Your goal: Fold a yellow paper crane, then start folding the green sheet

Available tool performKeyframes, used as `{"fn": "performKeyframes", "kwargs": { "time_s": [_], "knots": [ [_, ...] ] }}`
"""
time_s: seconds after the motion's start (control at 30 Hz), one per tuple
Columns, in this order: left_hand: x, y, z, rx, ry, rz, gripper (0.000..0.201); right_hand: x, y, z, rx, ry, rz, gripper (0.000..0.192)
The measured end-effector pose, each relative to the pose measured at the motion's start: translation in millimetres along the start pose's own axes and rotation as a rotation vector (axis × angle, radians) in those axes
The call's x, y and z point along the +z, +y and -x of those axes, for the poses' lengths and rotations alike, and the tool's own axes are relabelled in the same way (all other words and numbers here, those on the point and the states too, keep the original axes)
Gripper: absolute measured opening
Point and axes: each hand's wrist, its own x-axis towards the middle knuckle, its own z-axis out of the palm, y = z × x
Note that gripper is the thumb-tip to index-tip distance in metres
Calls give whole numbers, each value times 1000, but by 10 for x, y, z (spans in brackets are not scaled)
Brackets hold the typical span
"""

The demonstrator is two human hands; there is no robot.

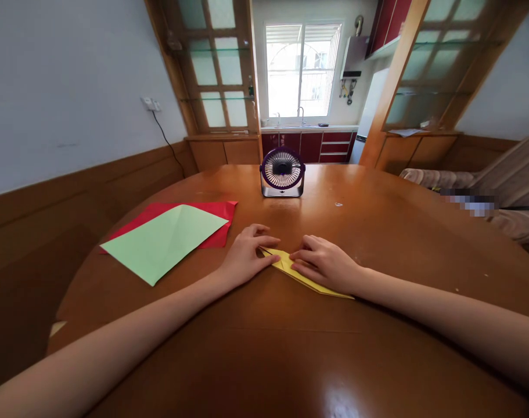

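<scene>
A folded strip of yellow paper (305,280) lies slantwise on the brown table, narrowing to a point at its right end. My left hand (249,252) pinches its left tip, thumb on the near side and fingers on the far side. My right hand (327,264) rests over the paper's middle, curled fingers pressing down on it and partly hiding it. To the left, a light green sheet (164,244) with a faint crease lies on top of a red sheet (216,237).
A small purple desk fan (282,169) stands on the far side of the round wooden table (264,360). A tiny scrap (338,204) lies right of the fan. A black cord (166,139) hangs from a wall socket at left.
</scene>
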Motion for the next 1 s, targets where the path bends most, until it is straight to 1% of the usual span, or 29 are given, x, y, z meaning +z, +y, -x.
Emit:
{"fn": "performKeyframes", "kwargs": {
  "time_s": [0.07, 0.13, 0.17, 0.2, 0.3, 0.43, 0.53, 0.63, 0.73, 0.83, 0.9, 1.0],
  "knots": [
    [42, 18, 31, 134, -17, -79, 26, 17, 3, 3, -77, 35, 104, 30],
    [103, 33, 69, 252, -91, -137, 31, 36, -2, 5, -118, 46, 190, 31],
    [133, 39, 90, 284, -143, -154, 35, 42, -7, 7, -125, 43, 220, 32],
    [158, 45, 110, 289, -196, -161, 39, 46, -14, 9, -127, 35, 242, 32],
    [178, 74, 166, 224, -338, -162, 46, 26, -48, 24, -108, -7, 266, 34],
    [85, 165, 214, 198, -482, -208, 51, -43, -98, 85, -56, -102, 257, 41],
    [8, 220, 231, 210, -547, -246, 72, -72, -96, 164, -35, -146, 196, 47],
    [-34, 219, 235, 230, -588, -249, 87, -57, -47, 242, -37, -200, 120, 57],
    [-51, 193, 231, 262, -590, -241, 92, -36, 7, 289, -14, -291, 42, 65],
    [-62, 183, 223, 268, -606, -235, 96, -56, 21, 322, 18, -333, 2, 67],
    [-68, 185, 217, 266, -624, -230, 96, -95, 10, 354, 39, -347, -15, 68],
    [-77, 186, 211, 286, -650, -214, 87, -166, -12, 410, 79, -375, -50, 70]
  ]
}}
